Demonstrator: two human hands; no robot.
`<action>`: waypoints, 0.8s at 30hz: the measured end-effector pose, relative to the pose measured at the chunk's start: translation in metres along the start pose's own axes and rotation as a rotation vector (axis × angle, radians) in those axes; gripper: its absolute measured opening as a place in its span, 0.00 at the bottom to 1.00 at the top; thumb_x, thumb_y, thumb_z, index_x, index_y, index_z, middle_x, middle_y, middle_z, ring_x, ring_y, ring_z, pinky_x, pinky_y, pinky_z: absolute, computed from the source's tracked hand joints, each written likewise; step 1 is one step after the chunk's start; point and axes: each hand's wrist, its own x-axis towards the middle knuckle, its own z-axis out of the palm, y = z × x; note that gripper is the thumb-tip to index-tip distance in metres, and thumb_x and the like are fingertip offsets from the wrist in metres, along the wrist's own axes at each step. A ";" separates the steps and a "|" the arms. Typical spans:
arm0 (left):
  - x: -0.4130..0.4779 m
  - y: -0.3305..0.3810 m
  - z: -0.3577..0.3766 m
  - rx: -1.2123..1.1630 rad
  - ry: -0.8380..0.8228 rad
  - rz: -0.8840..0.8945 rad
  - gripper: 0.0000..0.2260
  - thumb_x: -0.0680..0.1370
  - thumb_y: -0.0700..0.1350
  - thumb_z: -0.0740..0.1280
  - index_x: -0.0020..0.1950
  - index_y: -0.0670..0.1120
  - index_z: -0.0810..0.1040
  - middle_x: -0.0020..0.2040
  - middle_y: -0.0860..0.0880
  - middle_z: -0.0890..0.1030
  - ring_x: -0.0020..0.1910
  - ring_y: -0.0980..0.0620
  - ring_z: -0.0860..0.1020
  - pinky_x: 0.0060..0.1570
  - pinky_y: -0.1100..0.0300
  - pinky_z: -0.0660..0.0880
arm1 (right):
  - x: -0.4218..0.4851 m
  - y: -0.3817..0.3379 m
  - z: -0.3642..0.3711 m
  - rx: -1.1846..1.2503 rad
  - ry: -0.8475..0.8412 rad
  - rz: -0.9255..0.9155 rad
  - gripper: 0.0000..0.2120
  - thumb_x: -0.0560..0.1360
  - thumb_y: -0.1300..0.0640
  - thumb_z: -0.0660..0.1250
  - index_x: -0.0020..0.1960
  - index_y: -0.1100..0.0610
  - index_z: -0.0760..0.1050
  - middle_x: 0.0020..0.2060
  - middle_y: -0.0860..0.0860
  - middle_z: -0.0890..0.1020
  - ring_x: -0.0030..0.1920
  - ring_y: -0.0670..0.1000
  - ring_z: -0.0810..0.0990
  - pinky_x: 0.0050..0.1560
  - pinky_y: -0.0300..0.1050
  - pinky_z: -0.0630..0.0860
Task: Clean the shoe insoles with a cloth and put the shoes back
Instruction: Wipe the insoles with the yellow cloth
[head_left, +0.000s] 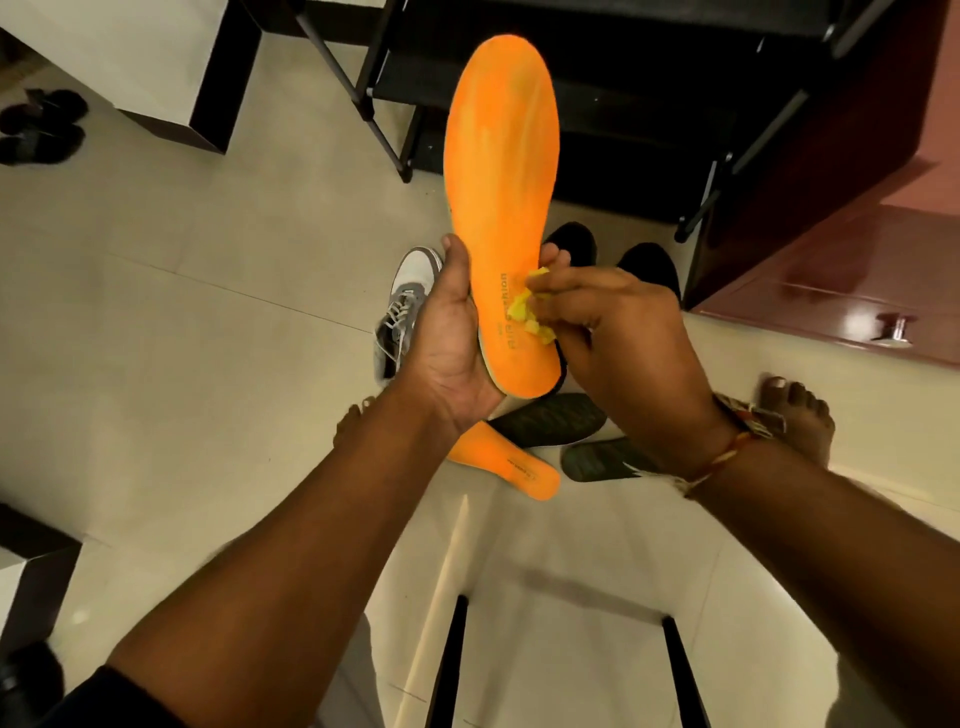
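Two bare forearms (291, 561) come up from the lower edge, over pale floor tiles (208, 322). Black shoe rack (623, 104) stands at top centre, with a red-brown cabinet (831, 234) to its right. Held orange insole (501, 171) is in the air before the rack, printed face toward the camera, toe end up. Left hand (447, 338) grasps its heel end, palm cupped under it, thumb on the left edge. Right hand (623, 338) is clenched round a bunched yellow cloth (524, 312), pressing it against the insole's heel print. On the floor below: grey-and-white sneaker (405, 306) left of the hands, two black shoes (649, 267) behind them, a second orange insole (511, 462) lying flat, two dark insoles (550, 418) just beside it. Dark sandals (41, 127) far left. Bare foot (800, 415) on the right. Thread band (727, 452) on the right wrist.
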 end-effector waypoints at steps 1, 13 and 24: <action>0.000 0.002 -0.001 0.018 0.027 0.014 0.37 0.81 0.68 0.47 0.68 0.37 0.73 0.63 0.41 0.80 0.67 0.46 0.76 0.74 0.46 0.64 | -0.003 -0.005 0.002 0.030 -0.001 -0.011 0.08 0.70 0.67 0.70 0.47 0.62 0.85 0.51 0.57 0.85 0.50 0.58 0.83 0.52 0.56 0.81; -0.010 -0.022 0.018 -0.001 0.065 -0.106 0.31 0.82 0.65 0.49 0.67 0.43 0.74 0.58 0.42 0.83 0.57 0.46 0.82 0.61 0.52 0.76 | 0.005 -0.008 -0.011 -0.086 -0.005 -0.034 0.11 0.72 0.64 0.66 0.51 0.59 0.84 0.54 0.55 0.84 0.53 0.58 0.81 0.57 0.44 0.74; -0.004 -0.020 0.012 0.094 0.083 -0.078 0.22 0.84 0.59 0.51 0.56 0.47 0.80 0.44 0.46 0.85 0.44 0.49 0.83 0.48 0.54 0.81 | 0.017 0.010 -0.027 -0.089 -0.117 0.130 0.14 0.78 0.57 0.66 0.62 0.60 0.79 0.67 0.55 0.75 0.65 0.58 0.75 0.63 0.57 0.74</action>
